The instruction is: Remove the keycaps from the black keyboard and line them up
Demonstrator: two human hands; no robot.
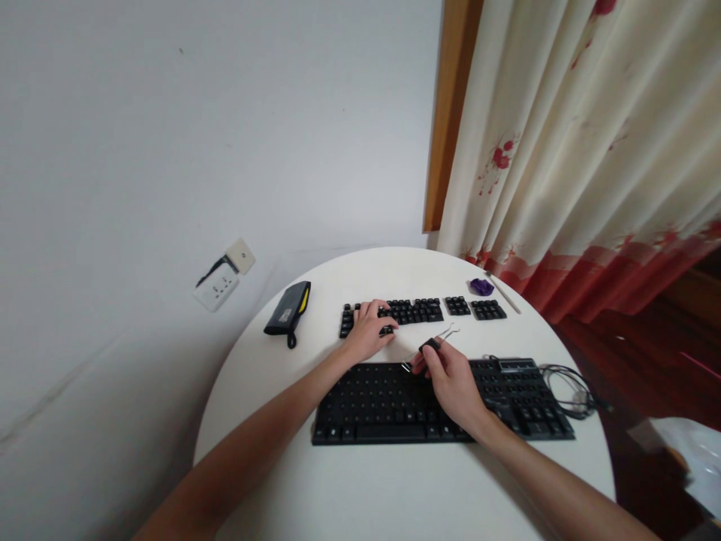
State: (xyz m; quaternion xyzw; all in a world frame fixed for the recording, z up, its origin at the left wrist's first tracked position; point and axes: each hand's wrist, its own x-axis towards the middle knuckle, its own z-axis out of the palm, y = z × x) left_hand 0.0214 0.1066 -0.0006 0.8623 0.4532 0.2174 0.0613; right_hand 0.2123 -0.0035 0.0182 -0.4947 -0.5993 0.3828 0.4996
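My left hand rests over the left part of the loose black keycaps, its fingers curved and apart. Its fingertips touch or hover just above the caps; I cannot tell which. In my right hand is a keycap puller with a black grip and thin wire prongs pointing up and away. This hand hangs over the middle of the black keyboard. Most of the keyboard's left letter area is stripped to bare stems, while its bottom row still carries caps. My right hand hides part of the keyboard.
A dark case with a yellow strip lies at the left of the round white table. Two smaller keycap blocks, a purple cloth and a thin brush-like stick lie far right. A coiled cable sits beside the keyboard.
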